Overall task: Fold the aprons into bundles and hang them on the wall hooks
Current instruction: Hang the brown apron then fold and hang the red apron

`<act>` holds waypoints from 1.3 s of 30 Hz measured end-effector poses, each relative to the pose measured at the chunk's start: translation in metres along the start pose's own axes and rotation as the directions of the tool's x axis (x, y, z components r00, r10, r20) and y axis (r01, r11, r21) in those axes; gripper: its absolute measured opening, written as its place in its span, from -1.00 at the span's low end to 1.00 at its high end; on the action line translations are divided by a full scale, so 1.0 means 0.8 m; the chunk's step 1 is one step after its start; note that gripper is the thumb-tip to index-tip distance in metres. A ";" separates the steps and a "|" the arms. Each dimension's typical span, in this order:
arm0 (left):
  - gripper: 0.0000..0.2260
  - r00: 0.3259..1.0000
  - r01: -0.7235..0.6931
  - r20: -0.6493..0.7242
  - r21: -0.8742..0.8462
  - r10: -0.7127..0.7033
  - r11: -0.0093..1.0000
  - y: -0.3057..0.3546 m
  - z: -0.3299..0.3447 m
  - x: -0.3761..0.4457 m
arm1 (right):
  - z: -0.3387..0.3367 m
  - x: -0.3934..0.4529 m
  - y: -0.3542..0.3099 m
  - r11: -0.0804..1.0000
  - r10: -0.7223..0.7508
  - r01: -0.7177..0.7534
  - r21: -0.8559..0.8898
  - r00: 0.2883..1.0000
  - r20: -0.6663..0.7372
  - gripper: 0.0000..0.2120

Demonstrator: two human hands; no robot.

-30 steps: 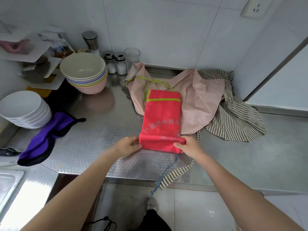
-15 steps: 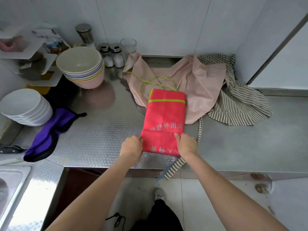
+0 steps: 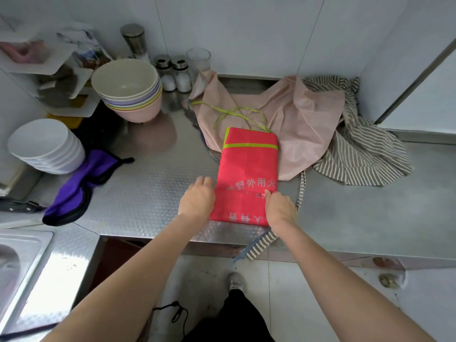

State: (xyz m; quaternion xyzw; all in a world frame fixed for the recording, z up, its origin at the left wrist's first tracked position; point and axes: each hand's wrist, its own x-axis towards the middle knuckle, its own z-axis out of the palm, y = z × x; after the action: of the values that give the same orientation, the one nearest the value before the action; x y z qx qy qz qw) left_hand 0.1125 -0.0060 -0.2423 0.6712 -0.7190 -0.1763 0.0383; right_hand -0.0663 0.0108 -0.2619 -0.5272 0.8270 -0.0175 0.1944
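Note:
A red apron point(image 3: 248, 166) with green trim and pale lettering lies folded into a narrow strip on the steel counter point(image 3: 148, 188), its far end on a pink apron point(image 3: 291, 124). The red apron's near end is folded up over the strip. My left hand point(image 3: 197, 201) grips the fold's left edge and my right hand point(image 3: 280, 208) pinches its right edge. A striped apron point(image 3: 365, 154) lies crumpled at the right, one strap hanging over the counter's front edge. A purple apron point(image 3: 79, 183) lies bunched at the left. No wall hooks are in view.
Stacked coloured bowls point(image 3: 128, 90) and stacked white bowls point(image 3: 47, 146) stand at the left. Salt shakers point(image 3: 175, 75), a glass point(image 3: 198, 60) and a steel canister point(image 3: 134, 40) line the back wall. A sink point(image 3: 17, 265) lies at the lower left.
Both hands have carried the red apron's near end farther up over the strip, so the folded flap is taller. The view has tilted down.

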 end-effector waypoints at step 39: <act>-0.62 0.986 0.137 0.140 -0.366 -0.091 0.921 0.009 0.003 0.035 | -0.035 0.044 0.024 0.745 -0.079 -0.103 0.660 0.967 0.240 -0.83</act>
State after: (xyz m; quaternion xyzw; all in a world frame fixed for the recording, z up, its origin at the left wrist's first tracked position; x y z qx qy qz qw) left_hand 0.1025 -0.0330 -0.2476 0.6804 -0.6329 -0.3522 0.1116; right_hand -0.1051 -0.0162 -0.2514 -0.4152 0.7375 -0.2433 0.4738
